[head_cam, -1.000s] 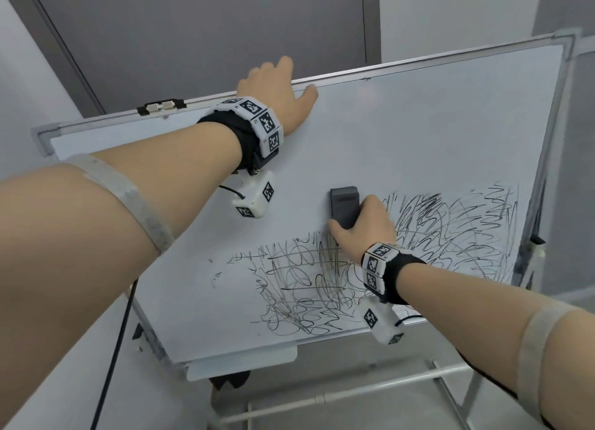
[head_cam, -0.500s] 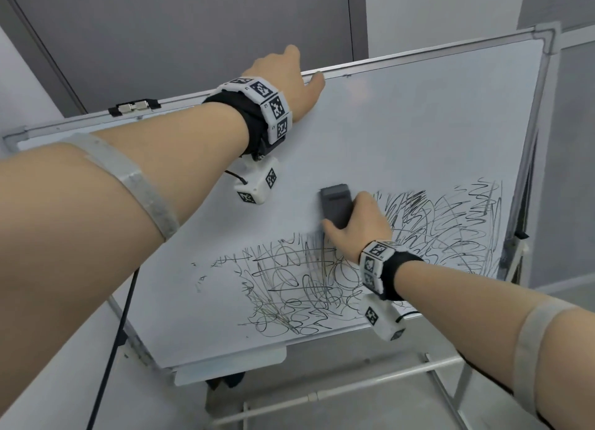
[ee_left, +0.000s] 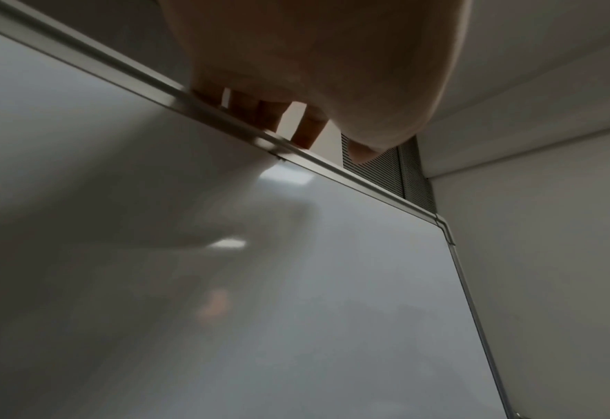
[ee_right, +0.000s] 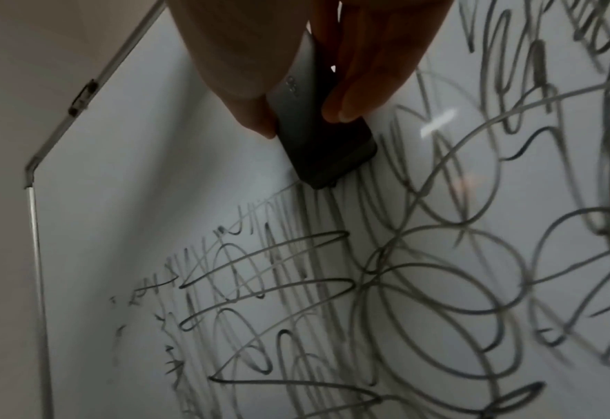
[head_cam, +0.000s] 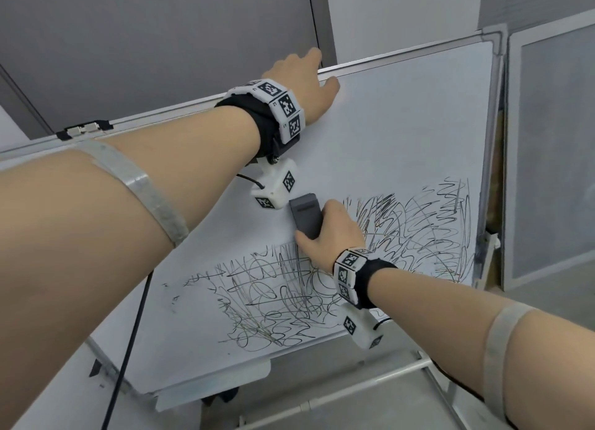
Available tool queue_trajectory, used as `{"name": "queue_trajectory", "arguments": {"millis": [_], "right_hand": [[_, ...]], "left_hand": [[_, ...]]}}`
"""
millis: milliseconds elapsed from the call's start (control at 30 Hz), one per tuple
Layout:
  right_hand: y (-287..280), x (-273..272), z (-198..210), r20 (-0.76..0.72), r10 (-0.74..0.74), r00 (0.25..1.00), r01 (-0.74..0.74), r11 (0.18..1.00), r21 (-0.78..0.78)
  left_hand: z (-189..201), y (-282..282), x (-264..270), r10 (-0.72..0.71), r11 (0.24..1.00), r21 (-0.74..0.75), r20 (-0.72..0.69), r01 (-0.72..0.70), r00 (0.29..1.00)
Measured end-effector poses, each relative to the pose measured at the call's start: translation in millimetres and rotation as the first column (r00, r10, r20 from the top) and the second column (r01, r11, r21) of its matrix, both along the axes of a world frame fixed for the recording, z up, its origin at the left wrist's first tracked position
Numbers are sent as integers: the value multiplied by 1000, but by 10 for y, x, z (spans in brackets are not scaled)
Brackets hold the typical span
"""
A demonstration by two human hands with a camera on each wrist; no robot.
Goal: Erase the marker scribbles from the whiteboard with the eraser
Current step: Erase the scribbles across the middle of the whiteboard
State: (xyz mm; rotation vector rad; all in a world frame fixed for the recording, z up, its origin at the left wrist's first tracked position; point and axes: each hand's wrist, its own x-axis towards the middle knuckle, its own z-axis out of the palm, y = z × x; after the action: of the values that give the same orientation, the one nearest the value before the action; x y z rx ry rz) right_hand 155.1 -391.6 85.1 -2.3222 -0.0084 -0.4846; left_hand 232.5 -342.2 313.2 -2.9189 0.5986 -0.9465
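A tilted whiteboard (head_cam: pixel 402 133) on a metal stand carries black marker scribbles (head_cam: pixel 280 297) across its lower half and right side (head_cam: pixel 418 217). My right hand (head_cam: pixel 331 233) grips a dark grey eraser (head_cam: pixel 305 214) and holds it flat against the board at the upper edge of the scribbles. In the right wrist view the eraser (ee_right: pixel 318 136) sits between thumb and fingers just above the scribbles (ee_right: pixel 332 297). My left hand (head_cam: pixel 302 81) grips the board's top frame, fingers curled over the rail (ee_left: pixel 224 113), thumb on the front face.
A grey marker tray (head_cam: pixel 212 384) hangs under the board's bottom edge. The stand's metal bars (head_cam: pixel 354 387) run below. A black clip (head_cam: pixel 83 130) sits on the top frame at the left. A grey panel (head_cam: pixel 553 159) stands to the right.
The eraser and my right hand stay at much the same spot on the board. The view has shifted slightly leftward. My left hand keeps its hold on the top frame.
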Motion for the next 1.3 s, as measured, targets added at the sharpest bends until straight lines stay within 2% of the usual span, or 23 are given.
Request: {"name": "queue_trajectory", "arguments": {"millis": [233,333,500,667,833,1133,1300], "right_hand": [[-727,106,-43,-20,-137,990,137,990,-10],[-684,88,-25,-13,-124,992,124,992,-20],[-418,68,3,32,39,999,-34,989,-143],[-687,124,-35,-10,-27,1000,27,996,-80],[-1081,162,-89,-21,-112,993,110,990,-85],[-837,129,-111,13,-9,1000,10,994,-113],[-1285,197,-203,-27,-164,986,164,986,-22]], "left_hand": [[30,-36,92,33,999,12,46,-34,998],[31,-188,82,47,999,2,35,-47,998],[-82,-471,78,5,999,35,66,-7,998],[-45,-544,160,-5,1000,9,57,5,998],[0,-573,206,6,1000,18,42,-7,999],[-227,-886,210,14,998,60,131,-22,991],[-293,-936,247,31,998,57,152,-40,988]]}}
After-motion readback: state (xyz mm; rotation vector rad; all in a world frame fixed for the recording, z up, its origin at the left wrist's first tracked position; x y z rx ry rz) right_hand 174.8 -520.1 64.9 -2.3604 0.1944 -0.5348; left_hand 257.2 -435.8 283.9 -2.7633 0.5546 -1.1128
